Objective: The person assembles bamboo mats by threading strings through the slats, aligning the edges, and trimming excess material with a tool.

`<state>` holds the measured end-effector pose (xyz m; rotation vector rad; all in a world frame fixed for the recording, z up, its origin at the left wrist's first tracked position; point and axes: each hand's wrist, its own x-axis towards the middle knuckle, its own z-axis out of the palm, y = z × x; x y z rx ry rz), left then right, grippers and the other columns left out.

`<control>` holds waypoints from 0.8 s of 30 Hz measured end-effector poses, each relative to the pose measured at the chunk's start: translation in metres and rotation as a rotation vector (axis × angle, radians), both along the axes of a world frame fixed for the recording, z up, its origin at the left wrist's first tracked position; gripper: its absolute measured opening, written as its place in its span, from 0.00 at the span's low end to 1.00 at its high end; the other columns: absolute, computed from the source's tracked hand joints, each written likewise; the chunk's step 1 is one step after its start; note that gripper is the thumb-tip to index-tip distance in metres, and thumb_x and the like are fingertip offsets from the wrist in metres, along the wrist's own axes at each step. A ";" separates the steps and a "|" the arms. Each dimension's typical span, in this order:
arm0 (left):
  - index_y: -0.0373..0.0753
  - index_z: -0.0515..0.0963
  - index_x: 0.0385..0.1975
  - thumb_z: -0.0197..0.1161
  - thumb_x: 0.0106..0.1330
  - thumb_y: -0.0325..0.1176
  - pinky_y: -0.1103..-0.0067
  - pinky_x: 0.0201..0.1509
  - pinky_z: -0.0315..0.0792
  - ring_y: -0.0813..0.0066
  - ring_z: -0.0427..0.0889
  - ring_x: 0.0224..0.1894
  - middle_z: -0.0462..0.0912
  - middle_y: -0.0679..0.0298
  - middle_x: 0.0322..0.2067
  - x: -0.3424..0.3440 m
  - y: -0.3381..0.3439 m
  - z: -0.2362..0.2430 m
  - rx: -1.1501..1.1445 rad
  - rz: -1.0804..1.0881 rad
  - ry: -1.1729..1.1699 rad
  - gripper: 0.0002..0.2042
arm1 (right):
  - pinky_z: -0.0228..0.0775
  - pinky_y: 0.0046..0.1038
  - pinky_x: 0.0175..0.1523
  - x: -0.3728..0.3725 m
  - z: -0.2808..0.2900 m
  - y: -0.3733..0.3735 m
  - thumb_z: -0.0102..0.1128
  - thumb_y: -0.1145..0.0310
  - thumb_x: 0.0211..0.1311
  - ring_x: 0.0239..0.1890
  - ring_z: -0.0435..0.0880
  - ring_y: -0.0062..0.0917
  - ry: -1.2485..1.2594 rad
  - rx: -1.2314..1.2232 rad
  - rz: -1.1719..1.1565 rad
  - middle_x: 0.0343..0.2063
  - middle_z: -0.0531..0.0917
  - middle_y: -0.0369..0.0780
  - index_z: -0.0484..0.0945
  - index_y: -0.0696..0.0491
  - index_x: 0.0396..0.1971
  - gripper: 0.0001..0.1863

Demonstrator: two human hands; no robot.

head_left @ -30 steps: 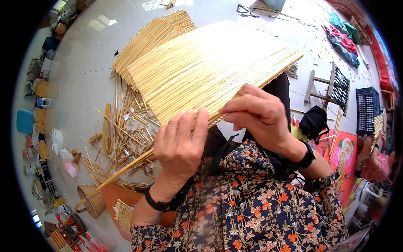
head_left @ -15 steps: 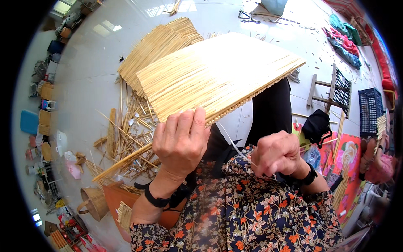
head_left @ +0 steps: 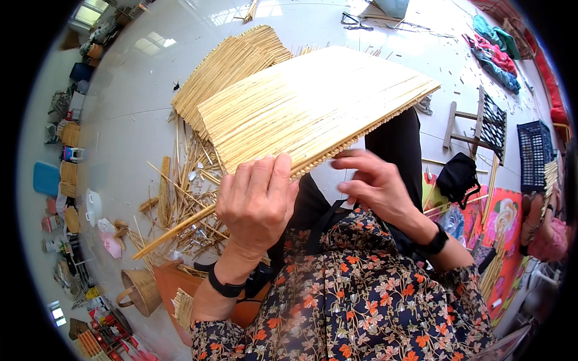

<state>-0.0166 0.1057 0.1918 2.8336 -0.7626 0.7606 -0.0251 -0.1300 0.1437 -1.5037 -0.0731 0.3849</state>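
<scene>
A stiff mat of straw-coloured stalks (head_left: 265,114) lies slantwise before me, its far part glaring white in the light. My left hand (head_left: 256,195) is closed over its near left edge, the thumb hidden. From under this hand a long stalk (head_left: 174,231) sticks out to the lower left. My right hand (head_left: 376,186) hovers by the near edge, where the stalk ends form a bumpy row. Its fingers are bent and apart, the index fingertip close to that edge. I cannot make out a cord in it.
Other stalk mats (head_left: 220,75) lie on the floor beyond. Loose stalks and scraps (head_left: 186,186) are heaped at the left, near a woven basket (head_left: 141,292). At right are a small wooden stool (head_left: 475,123), a dark crate (head_left: 533,156), a black bag (head_left: 457,177) and another person's arm (head_left: 536,225).
My right hand has moved up and left to the mat's edge, its closed fingers spreading. The white cord that ran from the mat to it no longer shows clearly. My left hand keeps its grip.
</scene>
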 end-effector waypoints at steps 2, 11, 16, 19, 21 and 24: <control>0.41 0.85 0.47 0.76 0.47 0.31 0.70 0.39 0.74 0.66 0.83 0.38 0.84 0.67 0.38 -0.003 -0.002 -0.002 0.008 0.015 0.002 0.23 | 0.79 0.19 0.34 0.008 -0.009 0.015 0.65 0.75 0.68 0.28 0.87 0.18 0.302 0.150 0.103 0.43 0.88 0.43 0.81 0.59 0.56 0.18; 0.42 0.85 0.48 0.75 0.50 0.33 0.70 0.39 0.74 0.65 0.83 0.40 0.84 0.66 0.40 -0.008 -0.002 -0.009 0.037 0.037 -0.010 0.21 | 0.79 0.27 0.38 0.006 -0.031 0.030 0.62 0.76 0.70 0.32 0.86 0.26 -0.203 0.077 0.100 0.31 0.87 0.41 0.83 0.59 0.47 0.08; 0.40 0.85 0.47 0.74 0.51 0.34 0.70 0.39 0.74 0.66 0.84 0.40 0.84 0.65 0.40 -0.007 0.000 -0.010 0.051 0.026 -0.018 0.20 | 0.76 0.36 0.36 0.010 -0.029 0.042 0.60 0.81 0.66 0.32 0.84 0.44 -0.650 -0.181 0.088 0.30 0.82 0.48 0.79 0.58 0.44 0.09; 0.39 0.85 0.47 0.74 0.51 0.33 0.69 0.39 0.75 0.66 0.84 0.39 0.84 0.64 0.40 -0.009 0.001 -0.015 0.052 0.011 -0.023 0.21 | 0.76 0.38 0.36 0.010 -0.034 0.040 0.59 0.82 0.65 0.32 0.83 0.44 -0.686 -0.220 0.134 0.30 0.82 0.46 0.77 0.57 0.46 0.11; 0.39 0.85 0.47 0.73 0.51 0.33 0.69 0.39 0.75 0.66 0.84 0.39 0.84 0.64 0.40 -0.010 0.002 -0.019 0.052 0.004 -0.038 0.21 | 0.76 0.39 0.36 0.009 -0.039 0.042 0.59 0.81 0.65 0.32 0.83 0.44 -0.690 -0.219 0.140 0.30 0.81 0.47 0.77 0.57 0.46 0.11; 0.38 0.85 0.46 0.71 0.55 0.33 0.71 0.36 0.74 0.68 0.83 0.36 0.84 0.65 0.38 -0.006 0.005 -0.015 0.055 0.015 -0.070 0.18 | 0.76 0.40 0.37 0.002 -0.057 0.042 0.59 0.79 0.66 0.32 0.83 0.44 -0.722 -0.204 0.305 0.29 0.81 0.47 0.77 0.56 0.46 0.09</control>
